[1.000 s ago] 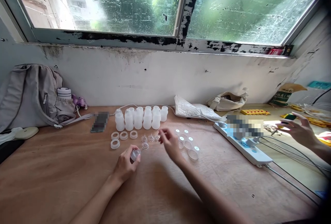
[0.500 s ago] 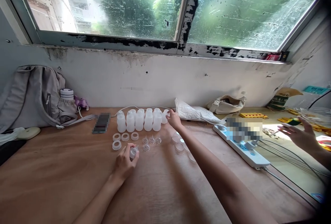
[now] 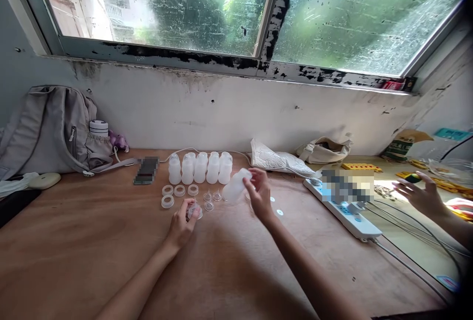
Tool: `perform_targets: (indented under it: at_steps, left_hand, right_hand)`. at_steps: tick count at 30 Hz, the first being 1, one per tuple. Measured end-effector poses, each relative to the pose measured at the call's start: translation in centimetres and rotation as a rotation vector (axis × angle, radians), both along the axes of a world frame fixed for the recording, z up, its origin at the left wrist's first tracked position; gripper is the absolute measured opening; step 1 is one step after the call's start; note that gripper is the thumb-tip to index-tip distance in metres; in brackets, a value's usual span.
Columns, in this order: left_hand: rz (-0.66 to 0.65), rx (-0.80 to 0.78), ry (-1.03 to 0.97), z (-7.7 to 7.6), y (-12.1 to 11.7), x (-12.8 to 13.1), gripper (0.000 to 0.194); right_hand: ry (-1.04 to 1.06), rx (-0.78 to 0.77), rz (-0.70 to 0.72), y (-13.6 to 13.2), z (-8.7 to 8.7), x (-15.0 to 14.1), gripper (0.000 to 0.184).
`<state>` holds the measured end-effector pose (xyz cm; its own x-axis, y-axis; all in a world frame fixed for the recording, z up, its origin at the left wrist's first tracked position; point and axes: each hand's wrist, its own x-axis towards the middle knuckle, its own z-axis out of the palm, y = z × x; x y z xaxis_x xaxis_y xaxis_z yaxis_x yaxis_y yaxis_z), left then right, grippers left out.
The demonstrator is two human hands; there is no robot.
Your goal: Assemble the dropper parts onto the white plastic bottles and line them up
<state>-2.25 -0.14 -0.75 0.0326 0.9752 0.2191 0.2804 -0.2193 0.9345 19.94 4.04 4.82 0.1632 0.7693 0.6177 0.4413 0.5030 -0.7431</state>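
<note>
My right hand (image 3: 259, 193) grips a frosted white bottle (image 3: 235, 187), tilted in the air above the table. My left hand (image 3: 184, 224) is closed around a clear round bottle collar (image 3: 197, 211), which seems to have a nipple in it; the fingers partly hide it. Behind the hands stand frosted bottles (image 3: 200, 168) in upright rows. Several whitish collar rings (image 3: 167, 202) lie flat just left of my left hand. Between the hands are several clear nipples (image 3: 209, 206) on the table. Small discs (image 3: 280, 212) lie beyond my right wrist, and clear round pieces there are partly covered.
A phone (image 3: 146, 170) and a grey backpack (image 3: 48, 130) are at the left. A white padded pouch (image 3: 275, 157) lies at the back. On the right, a power strip (image 3: 345, 211) trails cables. Another person's hand (image 3: 421, 193) holds a small dark item there.
My right hand has lifted the bottle from the end of the row and brought it nearer, tilting it. My left hand has shifted slightly, still holding the collar.
</note>
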Motion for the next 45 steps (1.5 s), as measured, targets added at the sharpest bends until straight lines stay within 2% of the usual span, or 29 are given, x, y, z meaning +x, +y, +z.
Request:
perform_targets:
  at_steps: [3,8,12,16,20,24,30,33,39,45]
  left_hand:
    - [-0.102,-0.100,-0.252,0.1,0.2,0.3,0.024]
    - [-0.163,-0.139,-0.485,0.2,0.2,0.5,0.027]
    - [-0.166,-0.151,-0.572,0.6,-0.2,0.8,0.027]
    - [-0.170,-0.207,-0.684,1.0,-0.6,1.3,0.026]
    - [-0.136,-0.303,-0.794,1.1,-0.6,1.5,0.030]
    - [-0.124,-0.365,-0.873,0.7,-0.2,1.2,0.035]
    - [-0.103,-0.378,-0.932,-0.1,0.5,0.7,0.038]
    - [-0.101,-0.375,-0.911,0.0,0.5,0.7,0.040]
    - [-0.115,-0.368,-0.873,0.3,0.3,0.8,0.042]
    - [-0.066,-0.380,-0.901,0.2,0.3,0.8,0.036]
  right_hand:
    - [-0.049,-0.046,0.159,-2.8,-2.1,-2.3,0.031]
    - [-0.129,-0.010,0.225,-4.3,-4.5,-4.2,0.035]
    - [-0.108,-0.028,0.266,-4.3,-4.9,-4.2,0.043]
    - [-0.183,-0.154,0.436,-4.5,-5.0,-4.1,0.059]
    - [-0.268,-0.267,0.547,-4.7,-5.4,-4.6,0.049]
    - [-0.285,-0.288,0.483,-4.9,-5.4,-5.0,0.041]
    - [-0.226,-0.247,0.318,-4.7,-5.5,-4.5,0.041]
    - [-0.232,-0.192,0.280,-4.6,-5.6,-4.4,0.038]
    - [-0.281,-0.011,0.219,-4.7,-5.7,-4.5,0.041]
    - [-0.269,0.016,0.160,-4.6,-5.8,-4.3,0.041]
